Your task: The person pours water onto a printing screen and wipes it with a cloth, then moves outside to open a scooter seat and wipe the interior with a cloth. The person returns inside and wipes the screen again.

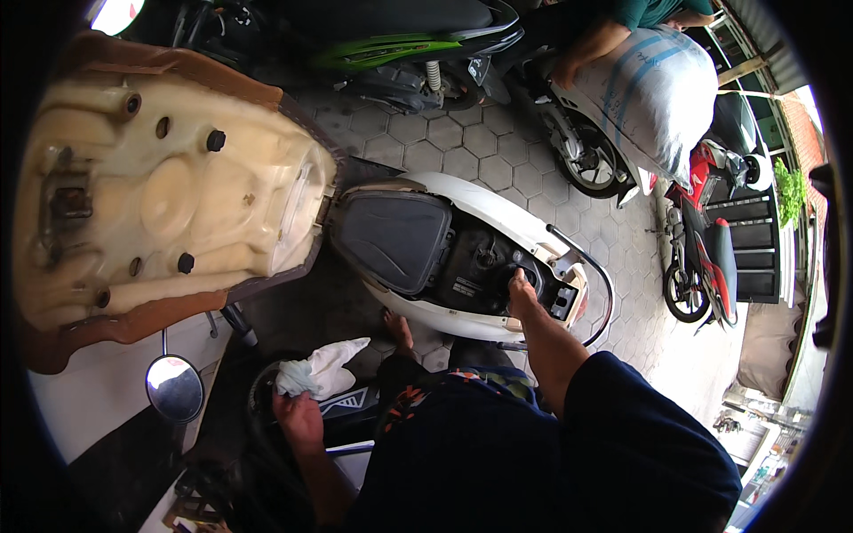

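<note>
In front of me a white scooter (462, 191) stands with its seat (169, 191) tipped up, the cream underside and brown edge facing me. A dark grey storage lid (391, 240) covers the front of the space under the seat. Behind it lies a black fuel tank area (475, 262). My right hand (522, 291) reaches down to the rear of that area, fingers closed; whatever they hold is hidden. At lower left, my left hand (300, 422) grips a white cloth (329, 369) over a dark motorbike.
A round mirror (175, 388) sticks up at the lower left. Beyond the scooter stands a green and black motorbike (400, 53). Another person's arm (591, 49) rests by a big white sack (662, 98) on a motorbike. A red motorbike (706, 240) is parked at right on hexagonal paving (444, 133).
</note>
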The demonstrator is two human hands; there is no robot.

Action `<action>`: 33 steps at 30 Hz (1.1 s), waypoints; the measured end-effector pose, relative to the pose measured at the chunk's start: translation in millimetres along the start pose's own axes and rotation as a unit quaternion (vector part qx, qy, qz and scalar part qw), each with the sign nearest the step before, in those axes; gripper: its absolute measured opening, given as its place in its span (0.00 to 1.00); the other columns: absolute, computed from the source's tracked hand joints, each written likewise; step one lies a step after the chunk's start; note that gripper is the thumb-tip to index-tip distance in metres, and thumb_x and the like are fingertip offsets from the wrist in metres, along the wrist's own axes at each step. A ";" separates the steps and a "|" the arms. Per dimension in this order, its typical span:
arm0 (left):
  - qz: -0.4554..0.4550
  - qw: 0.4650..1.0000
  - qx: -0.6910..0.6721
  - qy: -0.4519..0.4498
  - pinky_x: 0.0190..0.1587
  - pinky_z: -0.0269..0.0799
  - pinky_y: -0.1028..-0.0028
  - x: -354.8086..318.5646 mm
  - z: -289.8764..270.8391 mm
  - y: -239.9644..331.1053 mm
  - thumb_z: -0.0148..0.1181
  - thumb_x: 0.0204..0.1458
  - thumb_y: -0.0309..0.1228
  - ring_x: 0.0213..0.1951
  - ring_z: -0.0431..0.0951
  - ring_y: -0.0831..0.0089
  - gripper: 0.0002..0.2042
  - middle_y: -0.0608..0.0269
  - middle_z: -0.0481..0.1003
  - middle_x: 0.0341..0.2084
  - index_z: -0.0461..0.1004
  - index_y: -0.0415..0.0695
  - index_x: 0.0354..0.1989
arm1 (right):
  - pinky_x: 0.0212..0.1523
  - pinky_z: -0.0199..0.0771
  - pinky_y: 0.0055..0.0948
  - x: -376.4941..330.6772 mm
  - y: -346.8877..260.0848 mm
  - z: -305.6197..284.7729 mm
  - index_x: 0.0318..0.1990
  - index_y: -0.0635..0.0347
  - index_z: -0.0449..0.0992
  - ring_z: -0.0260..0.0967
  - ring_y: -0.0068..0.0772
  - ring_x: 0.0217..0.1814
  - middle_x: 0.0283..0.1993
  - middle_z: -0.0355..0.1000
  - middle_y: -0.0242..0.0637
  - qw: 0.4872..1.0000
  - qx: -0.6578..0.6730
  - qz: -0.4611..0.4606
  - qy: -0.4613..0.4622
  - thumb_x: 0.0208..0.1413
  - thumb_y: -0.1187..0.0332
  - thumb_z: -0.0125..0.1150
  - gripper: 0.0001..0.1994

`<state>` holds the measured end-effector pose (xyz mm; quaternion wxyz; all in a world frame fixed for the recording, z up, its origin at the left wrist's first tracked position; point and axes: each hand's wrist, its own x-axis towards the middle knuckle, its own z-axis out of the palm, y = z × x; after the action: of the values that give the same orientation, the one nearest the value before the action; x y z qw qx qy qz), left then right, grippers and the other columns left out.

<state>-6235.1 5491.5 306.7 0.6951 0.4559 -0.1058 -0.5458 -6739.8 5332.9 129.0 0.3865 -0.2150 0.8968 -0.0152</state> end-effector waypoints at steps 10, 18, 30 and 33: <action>0.126 0.985 0.004 -0.119 0.65 0.59 0.55 -15.2 17.0 65.8 0.59 0.50 0.26 0.59 0.68 0.55 0.25 0.51 0.70 0.54 0.64 0.37 0.59 | 0.44 0.74 0.41 -401.1 -363.2 -66.1 0.55 0.64 0.70 0.74 0.43 0.45 0.43 0.73 0.49 0.505 0.205 -0.838 0.016 0.57 0.45 0.58 0.30; 0.268 0.948 0.033 -0.167 0.70 0.44 0.47 -69.2 -9.9 136.1 0.52 0.51 0.33 0.66 0.59 0.51 0.32 0.52 0.61 0.64 0.57 0.45 0.68 | 0.59 0.63 0.50 -575.5 -399.6 -126.4 0.56 0.51 0.76 0.63 0.50 0.61 0.54 0.69 0.48 0.452 -0.005 -0.892 0.017 0.51 0.28 0.46 0.39; 0.190 0.941 -0.020 -0.279 0.70 0.50 0.51 -86.4 79.0 127.2 0.48 0.56 0.25 0.65 0.61 0.53 0.25 0.49 0.62 0.64 0.59 0.37 0.65 | 0.72 0.47 0.37 -279.6 60.5 -266.7 0.73 0.62 0.38 0.46 0.39 0.76 0.75 0.44 0.47 0.757 0.368 -0.482 -0.244 0.67 0.64 0.49 0.35; 0.136 0.946 -0.016 -0.293 0.69 0.52 0.52 -68.0 129.9 109.8 0.47 0.59 0.26 0.65 0.62 0.54 0.24 0.48 0.64 0.62 0.59 0.34 0.64 | 0.61 0.62 0.33 -178.4 117.7 -236.5 0.65 0.64 0.57 0.61 0.33 0.63 0.60 0.65 0.44 0.780 0.548 -0.229 -0.198 0.62 0.64 0.50 0.26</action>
<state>-6272.1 5481.1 485.8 0.7084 0.2463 -0.3571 -0.5568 -6840.7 5477.7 394.5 0.5932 -0.1640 0.5651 -0.5495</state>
